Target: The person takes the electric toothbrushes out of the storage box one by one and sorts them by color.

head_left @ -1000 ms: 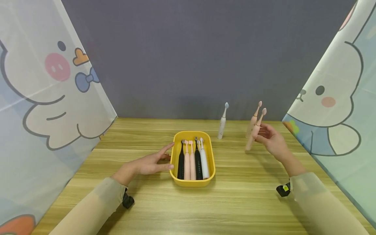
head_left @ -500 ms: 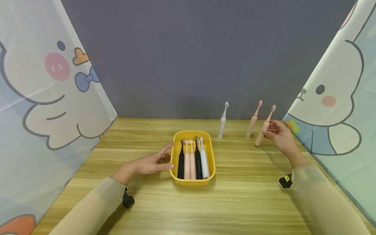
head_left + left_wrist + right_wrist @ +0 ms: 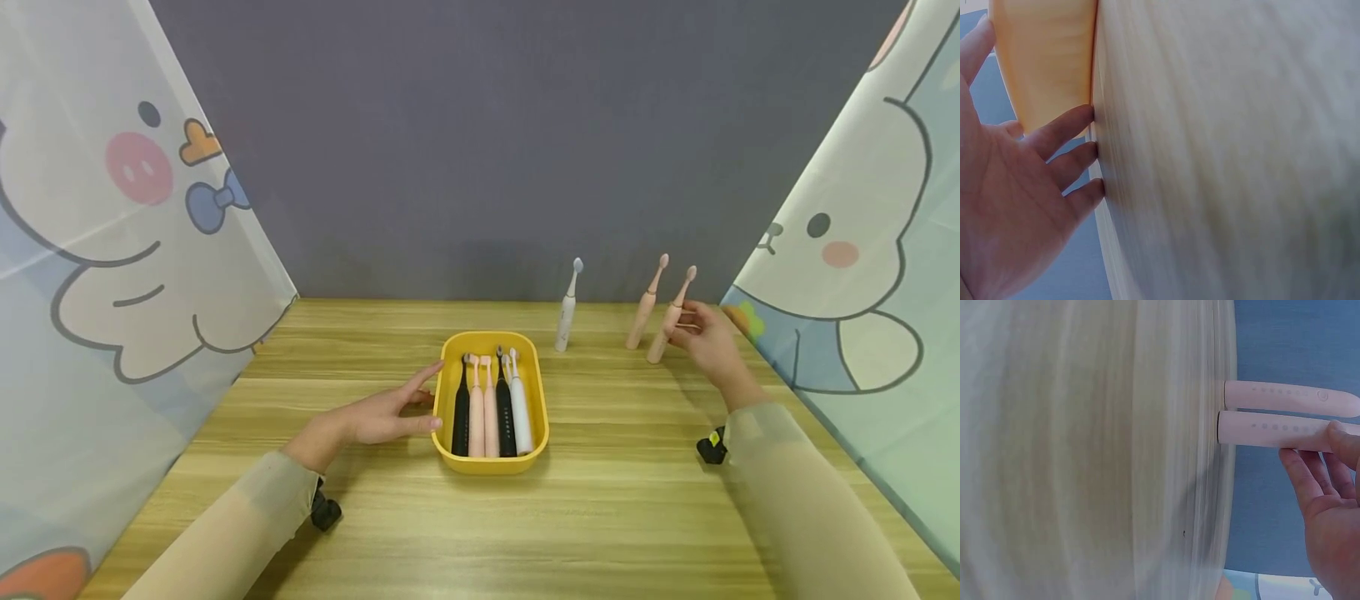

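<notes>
My right hand pinches a pink electric toothbrush by its handle, between thumb and fingers. It stands upright, its base right at the tabletop in the right wrist view. Just behind it and to the left, a second pink toothbrush stands on its own. My left hand lies with fingers spread along the left side of a yellow bin, fingertips at its wall; in the left wrist view the lower fingers touch the table. Inside the bin lie black toothbrushes, pink toothbrushes and a white toothbrush.
A white toothbrush with a blue head stands upright near the back, between the bin and the pink pair. The wooden table ends at a dark grey backdrop. Cartoon-printed curtains flank both sides.
The right hand has carried the pink toothbrush rightward, away from the front of the standing one, then slightly back left and down to the tabletop. The left hand stays by the bin.
</notes>
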The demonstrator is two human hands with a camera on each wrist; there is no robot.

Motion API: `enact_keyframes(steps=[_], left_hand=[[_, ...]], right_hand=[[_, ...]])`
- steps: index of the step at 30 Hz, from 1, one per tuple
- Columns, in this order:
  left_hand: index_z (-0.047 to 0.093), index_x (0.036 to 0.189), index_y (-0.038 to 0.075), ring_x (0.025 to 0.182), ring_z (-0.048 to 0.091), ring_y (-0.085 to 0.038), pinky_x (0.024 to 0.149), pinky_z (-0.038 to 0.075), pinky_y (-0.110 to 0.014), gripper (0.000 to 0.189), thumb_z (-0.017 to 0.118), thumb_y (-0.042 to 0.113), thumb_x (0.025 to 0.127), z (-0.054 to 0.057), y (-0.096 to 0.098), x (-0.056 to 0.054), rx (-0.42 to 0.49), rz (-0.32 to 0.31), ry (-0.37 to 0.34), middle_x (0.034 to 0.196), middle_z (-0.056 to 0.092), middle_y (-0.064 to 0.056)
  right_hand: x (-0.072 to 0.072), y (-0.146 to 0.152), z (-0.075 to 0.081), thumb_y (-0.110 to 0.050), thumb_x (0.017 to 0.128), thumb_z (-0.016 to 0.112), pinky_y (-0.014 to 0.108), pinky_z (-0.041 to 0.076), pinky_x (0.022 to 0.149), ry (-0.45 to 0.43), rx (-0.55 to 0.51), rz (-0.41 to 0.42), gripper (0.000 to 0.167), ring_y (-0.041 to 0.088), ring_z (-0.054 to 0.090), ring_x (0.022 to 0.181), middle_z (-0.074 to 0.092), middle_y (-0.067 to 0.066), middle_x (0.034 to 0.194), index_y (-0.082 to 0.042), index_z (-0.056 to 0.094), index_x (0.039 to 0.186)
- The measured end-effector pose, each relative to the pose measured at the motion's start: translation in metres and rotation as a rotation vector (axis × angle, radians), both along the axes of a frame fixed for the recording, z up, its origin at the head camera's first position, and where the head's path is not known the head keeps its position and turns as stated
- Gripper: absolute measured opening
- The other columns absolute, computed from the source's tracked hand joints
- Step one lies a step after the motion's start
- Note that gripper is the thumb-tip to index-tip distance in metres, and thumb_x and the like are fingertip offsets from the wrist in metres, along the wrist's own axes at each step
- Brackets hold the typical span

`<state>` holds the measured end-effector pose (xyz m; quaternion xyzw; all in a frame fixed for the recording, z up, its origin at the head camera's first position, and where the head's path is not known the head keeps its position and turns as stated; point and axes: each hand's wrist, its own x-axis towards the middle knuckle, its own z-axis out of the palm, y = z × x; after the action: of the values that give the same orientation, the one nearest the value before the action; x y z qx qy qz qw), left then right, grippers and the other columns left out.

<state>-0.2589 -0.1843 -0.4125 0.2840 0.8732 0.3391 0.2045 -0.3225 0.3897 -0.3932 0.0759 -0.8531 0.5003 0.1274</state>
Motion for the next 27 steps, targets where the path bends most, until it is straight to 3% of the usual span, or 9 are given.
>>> enact_keyframes(steps=[3,6,11,19,27], left_hand=[[-0.002,0.178,0.034,0.158,0.045,-0.046,0.129,0.028,-0.073,0.099,0.064,0.059,0.108,0.0,0.0,0.001,-0.001,0.001,0.003,0.167,0.051,-0.021],[-0.002,0.178,0.034,0.158,0.044,-0.046,0.129,0.028,-0.073,0.099,0.064,0.059,0.108,0.0,0.0,0.001,-0.001,0.004,-0.001,0.168,0.05,-0.021],[-0.002,0.178,0.034,0.158,0.044,-0.046,0.129,0.028,-0.073,0.099,0.064,0.059,0.108,0.0,0.0,0.001,0.0,0.009,-0.007,0.169,0.05,-0.021],[-0.001,0.178,0.033,0.158,0.045,-0.045,0.129,0.029,-0.073,0.1,0.065,0.058,0.108,0.001,-0.001,0.001,-0.001,0.007,-0.005,0.168,0.05,-0.022],[-0.002,0.178,0.033,0.159,0.043,-0.046,0.129,0.028,-0.073,0.1,0.064,0.058,0.108,0.001,0.0,0.001,0.002,0.001,-0.009,0.169,0.049,-0.022]], right_hand=[[-0.004,0.001,-0.002,0.004,0.11,0.06,0.011,0.059,0.083,-0.018,-0.01,-0.014,0.059,-0.014,0.059,0.097,0.059,0.03,0.137,0.018,0.034,0.161],[-0.007,0.001,-0.003,0.0,0.111,0.059,0.009,0.057,0.083,-0.031,-0.004,-0.032,0.062,-0.016,0.057,0.096,0.051,0.039,0.148,0.015,0.03,0.164],[-0.012,-0.001,-0.005,0.001,0.111,0.059,0.008,0.056,0.083,-0.013,0.012,-0.043,0.062,-0.017,0.056,0.096,0.05,0.044,0.149,0.014,0.03,0.164],[-0.019,-0.003,-0.008,-0.004,0.111,0.062,0.005,0.054,0.082,-0.021,0.012,-0.071,0.062,-0.009,0.062,0.1,0.053,0.042,0.148,0.012,0.033,0.164],[-0.022,-0.006,-0.01,0.0,0.112,0.057,0.005,0.053,0.085,-0.027,0.002,-0.059,0.061,-0.015,0.053,0.099,0.048,0.044,0.153,0.013,0.03,0.165]])
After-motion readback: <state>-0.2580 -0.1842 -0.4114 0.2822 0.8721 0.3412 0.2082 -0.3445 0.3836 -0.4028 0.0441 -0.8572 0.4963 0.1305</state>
